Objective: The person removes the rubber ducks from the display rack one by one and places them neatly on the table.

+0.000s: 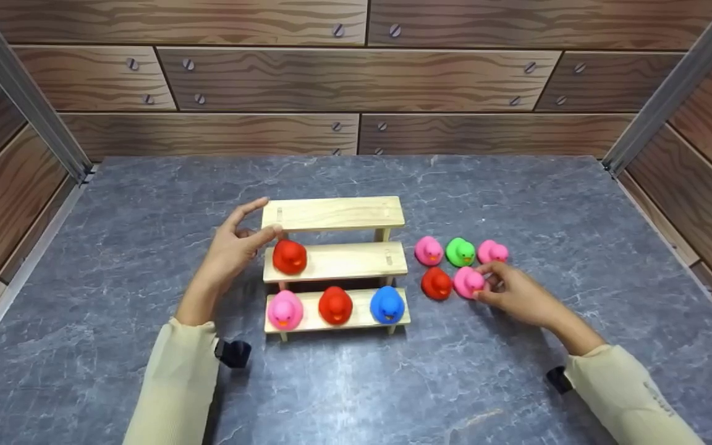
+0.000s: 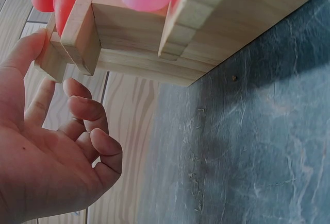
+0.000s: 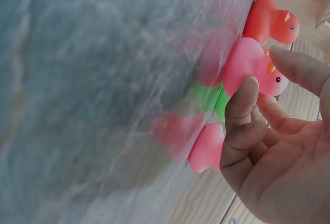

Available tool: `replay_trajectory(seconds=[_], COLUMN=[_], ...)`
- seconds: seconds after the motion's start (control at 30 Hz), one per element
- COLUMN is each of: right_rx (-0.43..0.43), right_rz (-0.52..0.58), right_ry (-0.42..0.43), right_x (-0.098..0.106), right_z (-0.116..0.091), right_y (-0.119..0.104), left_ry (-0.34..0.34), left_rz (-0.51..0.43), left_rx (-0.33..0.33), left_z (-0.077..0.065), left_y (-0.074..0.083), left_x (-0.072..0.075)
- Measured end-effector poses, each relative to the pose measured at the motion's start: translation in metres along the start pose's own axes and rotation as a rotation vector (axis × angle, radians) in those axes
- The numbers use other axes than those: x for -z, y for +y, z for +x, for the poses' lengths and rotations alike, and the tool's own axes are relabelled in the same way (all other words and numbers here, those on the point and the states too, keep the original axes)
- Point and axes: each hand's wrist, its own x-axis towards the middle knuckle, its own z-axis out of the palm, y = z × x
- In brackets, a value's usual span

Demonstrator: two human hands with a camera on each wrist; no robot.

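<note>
A three-tier wooden stand (image 1: 334, 213) carries a red rubber duck (image 1: 290, 257) on its middle step. On the bottom step sit a pink duck (image 1: 285, 310), another red duck (image 1: 335, 305) and a blue duck (image 1: 387, 305). My left hand (image 1: 227, 253) holds the left end of the top step between thumb and index finger; its other fingers are curled below, seen in the left wrist view. To the right of the stand, my right hand (image 1: 520, 296) pinches a pink rubber duck (image 1: 468, 282) with thumb and fingers, at the table surface.
Beside the held duck stand a red duck (image 1: 436, 283), a pink duck (image 1: 429, 251), a green duck (image 1: 460, 252) and one more pink duck (image 1: 492, 251). The grey marbled table (image 1: 343, 389) is bordered by wood-patterned walls (image 1: 356, 80) and metal posts.
</note>
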Motion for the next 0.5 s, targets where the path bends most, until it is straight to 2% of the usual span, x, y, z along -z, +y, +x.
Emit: replay_trajectory(seconds=[0.5], right_rx=[0.0], right_rz=[0.003], right_ry=[0.002], right_x=[-0.0006], right_z=[0.0004], right_y=[0.0024], left_ry=[0.002], left_rz=[0.003], left_rx=[0.006], left_z=[0.0012], left_y=[-0.0018], left_x=[-0.0001])
